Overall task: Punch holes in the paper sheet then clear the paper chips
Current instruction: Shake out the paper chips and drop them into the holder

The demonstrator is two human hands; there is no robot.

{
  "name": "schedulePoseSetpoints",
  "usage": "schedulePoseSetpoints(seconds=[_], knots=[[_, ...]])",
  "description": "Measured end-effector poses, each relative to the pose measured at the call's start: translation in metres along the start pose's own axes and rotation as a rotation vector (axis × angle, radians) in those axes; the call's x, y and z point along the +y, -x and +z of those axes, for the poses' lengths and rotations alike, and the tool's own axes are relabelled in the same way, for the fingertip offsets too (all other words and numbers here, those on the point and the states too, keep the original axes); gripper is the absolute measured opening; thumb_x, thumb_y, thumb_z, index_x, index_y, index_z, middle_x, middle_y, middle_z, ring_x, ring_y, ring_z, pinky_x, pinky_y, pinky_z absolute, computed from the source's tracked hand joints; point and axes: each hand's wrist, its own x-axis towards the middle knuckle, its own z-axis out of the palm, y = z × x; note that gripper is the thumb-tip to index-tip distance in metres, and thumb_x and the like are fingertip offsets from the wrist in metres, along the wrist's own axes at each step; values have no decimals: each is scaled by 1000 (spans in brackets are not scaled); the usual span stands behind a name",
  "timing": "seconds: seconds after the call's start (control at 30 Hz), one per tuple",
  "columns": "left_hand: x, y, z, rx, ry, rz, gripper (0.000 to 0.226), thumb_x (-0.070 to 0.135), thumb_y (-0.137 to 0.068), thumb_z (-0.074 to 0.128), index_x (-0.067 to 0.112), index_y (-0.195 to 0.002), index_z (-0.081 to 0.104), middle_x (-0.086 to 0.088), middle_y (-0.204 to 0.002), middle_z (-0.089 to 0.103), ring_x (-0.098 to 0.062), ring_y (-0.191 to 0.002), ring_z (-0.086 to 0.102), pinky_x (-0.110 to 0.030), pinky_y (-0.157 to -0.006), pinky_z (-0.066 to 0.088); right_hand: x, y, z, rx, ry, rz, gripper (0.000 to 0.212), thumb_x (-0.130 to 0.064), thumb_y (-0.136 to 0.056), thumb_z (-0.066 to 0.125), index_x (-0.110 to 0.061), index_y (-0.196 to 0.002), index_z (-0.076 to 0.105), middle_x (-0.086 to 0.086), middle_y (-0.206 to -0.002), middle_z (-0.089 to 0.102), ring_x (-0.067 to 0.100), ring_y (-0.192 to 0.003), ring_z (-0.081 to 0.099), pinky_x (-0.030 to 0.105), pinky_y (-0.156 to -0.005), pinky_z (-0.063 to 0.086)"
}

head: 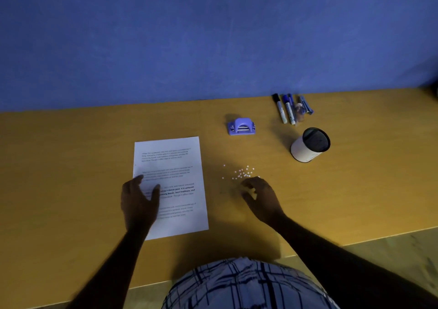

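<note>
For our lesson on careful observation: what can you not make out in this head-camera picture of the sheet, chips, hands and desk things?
1. Head view: print on the paper sheet is too small and blurred to read.
2. Punched holes: too small to confirm; the left hand covers part of the sheet's left edge.
3. The right hand: its own curled fingers hide whether it pinches paper chips.
4. The white pen holder: dark inside, contents unseen.

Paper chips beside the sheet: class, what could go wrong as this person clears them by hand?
1. The paper chips lie loosely scattered just beyond the right hand; a sweep could spread them wider.
2. They are tiny and the light is dim, so some may be missed.
3. The left hand rests on the paper sheet; shifting it might drag the sheet onto chips.
</note>
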Motion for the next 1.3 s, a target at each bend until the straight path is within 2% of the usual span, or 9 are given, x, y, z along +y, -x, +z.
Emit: schedulePoseSetpoints(seconds=[0.1, 0.23, 0.43, 0.57, 0.67, 0.83, 0.93, 1.13, 1.3], knots=[[29, 14, 17, -69, 49, 118, 56, 39, -86, 67, 12, -132, 47, -13, -133, 52, -31, -123, 49, -52, -103, 43, 25, 6, -13, 70, 57, 60, 38, -24, -89, 66, -15, -125, 59, 5, -128, 60, 23, -120, 54, 33, -99, 43], [68, 28, 43, -188, 31, 359, 60, 41, -88, 64, 13, -137, 43, -11, -138, 51, -27, -128, 48, -50, -105, 40, 53, 11, -27, 31, 145, 137, 60, -37, -93, 62, -15, -145, 41, 8, -153, 39, 26, -141, 37, 43, -114, 35], [116, 39, 84, -442, -160, 621, 81, 56, -88, 55, 6, -149, 31, -13, -154, 34, -29, -142, 33, -43, -118, 22, 79, 15, -37, -46, 149, 148, 77, -50, -92, 58, -16, -153, 25, 7, -162, 23, 24, -149, 22, 44, -120, 27], [130, 40, 110, -509, -320, 626, 98, 72, -85, 40, 8, -154, 11, -11, -164, 8, -29, -151, 7, -48, -122, 7, 91, 16, -38, -83, 165, 92, 79, -53, -93, 52, -15, -155, 21, 5, -163, 18, 22, -151, 16, 40, -122, 22], [134, 41, 125, -496, -442, 611, 111, 82, -79, 30, 5, -154, 2, -15, -164, -3, -33, -151, -3, -54, -121, 2, 101, 16, -36, -100, 219, 42, 79, -55, -95, 48, -14, -156, 18, 5, -164, 13, 21, -152, 10, 40, -123, 19], [139, 52, 145, -497, -495, 567, 116, 88, -75, 22, 4, -154, 7, -19, -163, -1, -36, -151, -4, -54, -118, -5, 106, 18, -21, -184, 329, 53, 90, -77, -89, 23, -26, -150, -16, -2, -161, -18, 14, -149, -18, 35, -121, -4], [141, 58, 152, -530, -525, 612, 116, 89, -76, 14, 4, -154, 11, -17, -163, 4, -33, -151, 2, -55, -120, 0, 108, 18, -17, -187, 359, 70, 94, -80, -87, 21, -22, -154, -11, 1, -162, -19, 16, -149, -20, 37, -121, -6], [148, 71, 163, -614, -511, 873, 107, 86, -81, 24, 7, -152, 21, -13, -163, 15, -29, -152, 6, -59, -118, 15, 109, 21, -15, -161, 429, 24, 92, -72, -90, 28, -13, -156, 5, 9, -164, -8, 25, -152, -8, 43, -122, 5], [147, 70, 162, -557, -490, 944, 97, 82, -84, 29, 12, -151, 26, -11, -162, 19, -29, -151, 11, -60, -116, 19, 109, 18, -19, -175, 485, -28, 90, -73, -92, 22, -9, -155, 19, 11, -164, 7, 29, -152, 3, 48, -121, 9]])
